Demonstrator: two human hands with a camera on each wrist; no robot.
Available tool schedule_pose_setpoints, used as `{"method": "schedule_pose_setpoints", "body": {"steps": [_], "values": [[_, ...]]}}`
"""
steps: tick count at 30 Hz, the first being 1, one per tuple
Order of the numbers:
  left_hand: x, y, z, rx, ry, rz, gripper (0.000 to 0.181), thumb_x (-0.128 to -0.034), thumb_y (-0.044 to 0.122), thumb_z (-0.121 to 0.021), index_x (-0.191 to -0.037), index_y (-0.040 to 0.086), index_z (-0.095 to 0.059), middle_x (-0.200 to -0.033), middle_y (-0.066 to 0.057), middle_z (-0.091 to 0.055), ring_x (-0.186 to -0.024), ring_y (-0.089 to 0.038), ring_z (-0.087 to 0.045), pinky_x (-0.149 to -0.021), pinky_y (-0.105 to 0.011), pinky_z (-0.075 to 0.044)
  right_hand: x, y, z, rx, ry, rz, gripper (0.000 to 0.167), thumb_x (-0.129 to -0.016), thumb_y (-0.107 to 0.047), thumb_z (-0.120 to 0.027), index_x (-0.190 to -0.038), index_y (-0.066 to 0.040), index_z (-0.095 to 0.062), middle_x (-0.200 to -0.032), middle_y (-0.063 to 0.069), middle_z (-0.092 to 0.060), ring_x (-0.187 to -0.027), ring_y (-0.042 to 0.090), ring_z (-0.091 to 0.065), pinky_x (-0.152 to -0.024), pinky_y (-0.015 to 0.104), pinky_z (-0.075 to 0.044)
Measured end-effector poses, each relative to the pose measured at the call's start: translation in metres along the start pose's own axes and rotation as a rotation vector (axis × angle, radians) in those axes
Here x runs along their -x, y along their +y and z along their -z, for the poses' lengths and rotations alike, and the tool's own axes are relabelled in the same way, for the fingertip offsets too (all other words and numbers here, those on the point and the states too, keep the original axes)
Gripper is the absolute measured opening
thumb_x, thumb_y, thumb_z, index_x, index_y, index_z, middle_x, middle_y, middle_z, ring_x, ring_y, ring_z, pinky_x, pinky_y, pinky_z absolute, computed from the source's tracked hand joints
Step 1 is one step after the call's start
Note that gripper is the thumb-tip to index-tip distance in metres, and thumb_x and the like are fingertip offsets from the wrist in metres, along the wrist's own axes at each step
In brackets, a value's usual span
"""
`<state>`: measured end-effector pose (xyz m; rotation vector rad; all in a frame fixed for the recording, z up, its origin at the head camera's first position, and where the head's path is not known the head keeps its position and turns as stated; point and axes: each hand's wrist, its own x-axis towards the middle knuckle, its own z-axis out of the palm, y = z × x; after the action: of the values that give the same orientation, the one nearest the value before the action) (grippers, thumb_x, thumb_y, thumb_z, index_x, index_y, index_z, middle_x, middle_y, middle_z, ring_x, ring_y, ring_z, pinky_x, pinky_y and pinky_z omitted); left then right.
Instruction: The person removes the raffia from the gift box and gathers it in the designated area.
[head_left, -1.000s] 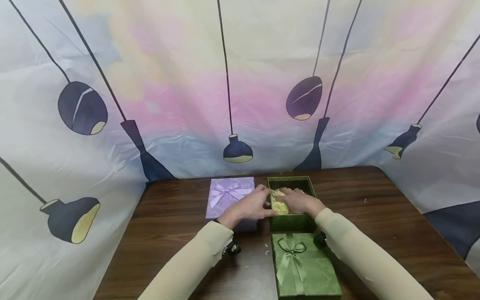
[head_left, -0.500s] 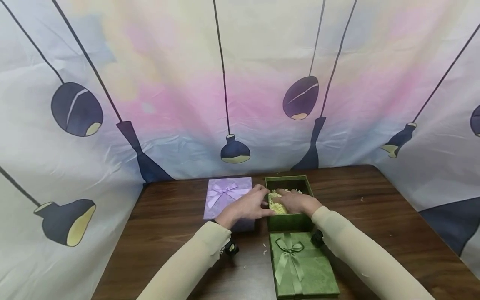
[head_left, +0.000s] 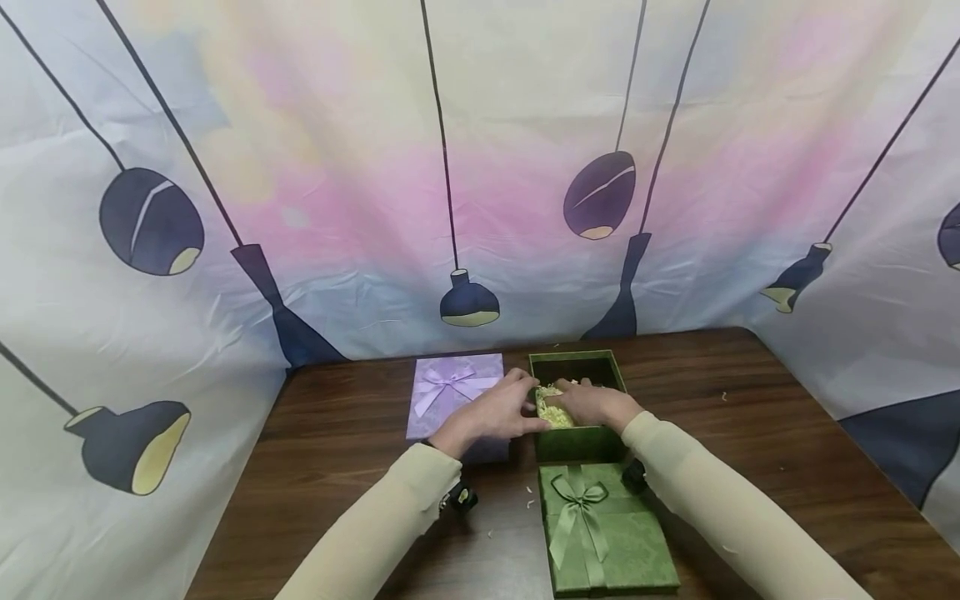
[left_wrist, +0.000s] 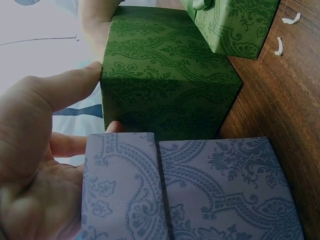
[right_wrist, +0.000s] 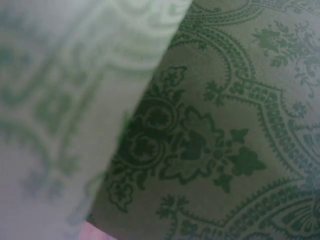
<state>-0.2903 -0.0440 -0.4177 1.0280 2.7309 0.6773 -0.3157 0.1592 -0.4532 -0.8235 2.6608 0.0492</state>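
Observation:
An open green gift box stands at the back of the table, with pale yellow shredded paper inside. My left hand holds the box by its left side; in the left wrist view the thumb lies at the rim and a fingertip touches the outer wall. My right hand is inside the box, its fingers laid over the shredded paper, fingertips partly hidden. Close in front lies the green lid with a ribbon bow. The right wrist view shows only blurred green patterned box surfaces and a sliver of skin.
A closed lilac gift box with a bow stands left of the green box, beneath my left hand. Stray paper shreds lie on the brown wooden table. A printed cloth hangs behind the table.
My right hand has shifted slightly over the shredded paper, and less of it shows towards the box's back right. My left hand keeps its place. The head view has tilted a little.

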Motion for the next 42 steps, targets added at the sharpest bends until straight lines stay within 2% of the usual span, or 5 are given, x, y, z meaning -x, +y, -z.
{"method": "schedule_pose_setpoints", "body": {"steps": [9, 16, 25, 33, 42], "values": [[0.001, 0.002, 0.0, -0.015, -0.002, 0.008, 0.076, -0.0845, 0.037, -0.075, -0.14, -0.005, -0.045, -0.133, -0.016, -0.046, -0.095, -0.009, -0.067, -0.092, -0.024, -0.05, -0.002, 0.001, -0.002, -0.004, 0.059, 0.065, 0.044, -0.093, 0.0, -0.06, -0.134, -0.016, -0.059, -0.141, 0.02, -0.051, -0.133, 0.039, -0.045, -0.101, 0.061, -0.042], [0.001, 0.002, 0.001, -0.024, 0.002, 0.004, 0.075, -0.0848, 0.036, -0.075, -0.14, -0.005, -0.045, -0.132, -0.017, -0.047, -0.095, -0.011, -0.067, -0.092, -0.026, -0.05, -0.003, 0.004, -0.001, -0.055, 0.087, 0.103, 0.028, -0.095, -0.003, -0.058, -0.117, -0.018, -0.069, -0.128, 0.01, -0.065, -0.126, 0.034, -0.054, -0.098, 0.06, -0.044], [0.0, 0.002, 0.0, 0.016, -0.013, -0.002, 0.077, -0.0847, 0.034, -0.076, -0.14, -0.009, -0.043, -0.133, -0.019, -0.045, -0.095, -0.011, -0.068, -0.089, -0.022, -0.05, 0.002, 0.004, 0.002, -0.132, 0.048, 0.077, 0.031, -0.101, -0.009, -0.05, -0.127, -0.017, -0.064, -0.134, 0.01, -0.06, -0.126, 0.032, -0.053, -0.103, 0.052, -0.043], [0.0, 0.003, 0.0, -0.023, -0.006, -0.004, 0.077, -0.0845, 0.037, -0.075, -0.14, -0.007, -0.045, -0.131, -0.017, -0.047, -0.094, -0.01, -0.066, -0.091, -0.024, -0.049, 0.004, 0.005, 0.0, -0.184, 0.091, 0.048, 0.035, -0.1, -0.004, -0.051, -0.131, -0.014, -0.062, -0.139, 0.012, -0.056, -0.133, 0.034, -0.047, -0.106, 0.057, -0.038], [0.003, 0.005, 0.0, -0.02, -0.001, 0.011, 0.076, -0.0846, 0.036, -0.075, -0.139, -0.006, -0.045, -0.13, -0.016, -0.047, -0.095, -0.01, -0.065, -0.091, -0.024, -0.05, 0.004, 0.011, -0.004, -0.165, 0.216, 0.142, 0.033, -0.091, -0.033, -0.069, -0.121, -0.02, -0.066, -0.109, 0.002, -0.063, -0.094, 0.019, -0.062, -0.082, 0.046, -0.053]]}}
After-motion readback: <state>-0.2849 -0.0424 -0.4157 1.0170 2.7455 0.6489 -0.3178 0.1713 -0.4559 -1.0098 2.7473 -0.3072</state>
